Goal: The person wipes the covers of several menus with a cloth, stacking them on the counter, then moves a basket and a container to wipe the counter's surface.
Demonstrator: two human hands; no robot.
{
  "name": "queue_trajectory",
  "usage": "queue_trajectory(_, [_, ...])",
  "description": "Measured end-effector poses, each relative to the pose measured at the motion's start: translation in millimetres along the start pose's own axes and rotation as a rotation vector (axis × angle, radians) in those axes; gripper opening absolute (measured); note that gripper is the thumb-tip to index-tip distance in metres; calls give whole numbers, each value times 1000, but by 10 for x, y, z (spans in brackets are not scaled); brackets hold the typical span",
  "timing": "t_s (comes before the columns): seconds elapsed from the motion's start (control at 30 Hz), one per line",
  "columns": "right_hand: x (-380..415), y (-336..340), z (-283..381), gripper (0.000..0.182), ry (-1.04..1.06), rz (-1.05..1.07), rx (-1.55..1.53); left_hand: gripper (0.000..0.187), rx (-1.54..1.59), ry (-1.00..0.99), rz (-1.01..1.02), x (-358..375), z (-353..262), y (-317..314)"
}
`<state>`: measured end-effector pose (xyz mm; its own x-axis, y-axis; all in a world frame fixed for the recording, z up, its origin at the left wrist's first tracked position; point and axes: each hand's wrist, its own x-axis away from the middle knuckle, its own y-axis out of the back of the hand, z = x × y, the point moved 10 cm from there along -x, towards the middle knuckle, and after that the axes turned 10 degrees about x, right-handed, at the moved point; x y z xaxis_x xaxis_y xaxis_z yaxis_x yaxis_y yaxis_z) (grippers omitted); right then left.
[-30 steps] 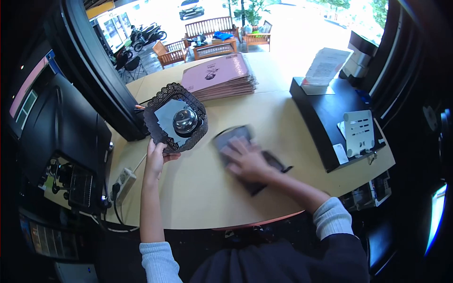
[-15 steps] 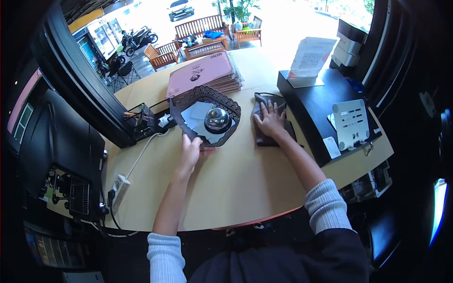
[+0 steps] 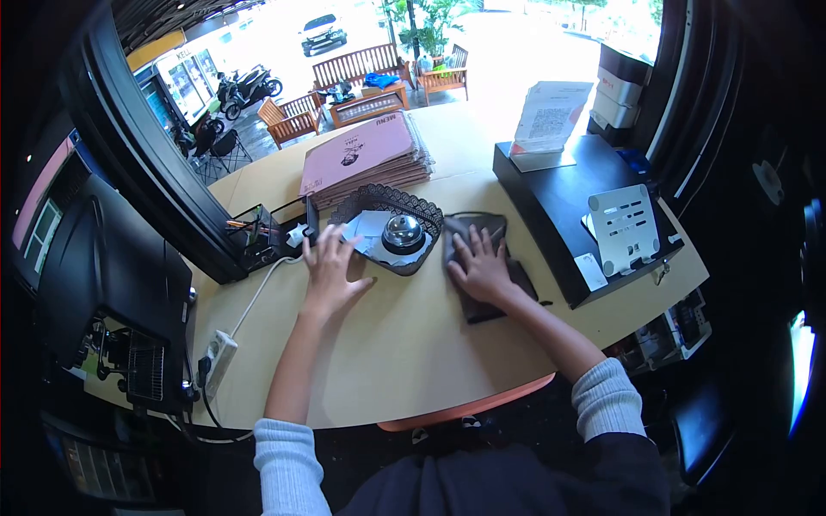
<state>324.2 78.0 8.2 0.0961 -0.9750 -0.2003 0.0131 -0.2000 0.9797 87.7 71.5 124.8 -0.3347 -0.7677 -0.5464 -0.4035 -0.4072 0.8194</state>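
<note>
A black lacy-edged basket (image 3: pixel 379 199) rests on the wooden counter (image 3: pixel 387 353), holding pale paper slips (image 3: pixel 368 225) and a silver bell (image 3: pixel 403 230). My left hand (image 3: pixel 330 271) is at the basket's left front side, fingers spread and holding nothing; whether a fingertip touches the rim I cannot tell. On the right, my right hand (image 3: pixel 483 268) lies with fingers spread on a dark pouch (image 3: pixel 482 307), which is flat on the counter.
Behind the basket is a stack of pink menus (image 3: pixel 361 156). A black box (image 3: pixel 559 206) carries a sign and a white stand (image 3: pixel 623 230). At left are a pen holder (image 3: pixel 255 234), a power strip (image 3: pixel 221 359) and a black machine (image 3: pixel 112 284).
My left hand has let go of the basket, which now sits on the counter against the menus. The pouch and my right hand have shifted slightly toward me.
</note>
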Motion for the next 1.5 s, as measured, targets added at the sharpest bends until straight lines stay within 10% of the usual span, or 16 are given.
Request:
queue_trajectory(0.1, [270, 95, 391, 63, 179, -68, -18, 18, 203, -207, 194, -72, -67, -353])
queue_trajectory(0.23, [109, 157, 391, 61, 242, -120, -68, 10, 329, -345, 80, 5, -289, -234])
queue_trajectory(0.63, [-982, -209, -621, 71, -443, 42, -5, 11, 242, -304, -65, -112, -657, -116])
queue_trajectory(1.3, [1183, 266, -469, 66, -189, -133, 54, 11, 216, -343, -56, -898, -1733, -1366])
queue_trajectory(1.5, [457, 95, -571, 68, -175, -79, -81, 52, 242, -274, -25, -771, -1764, -1183])
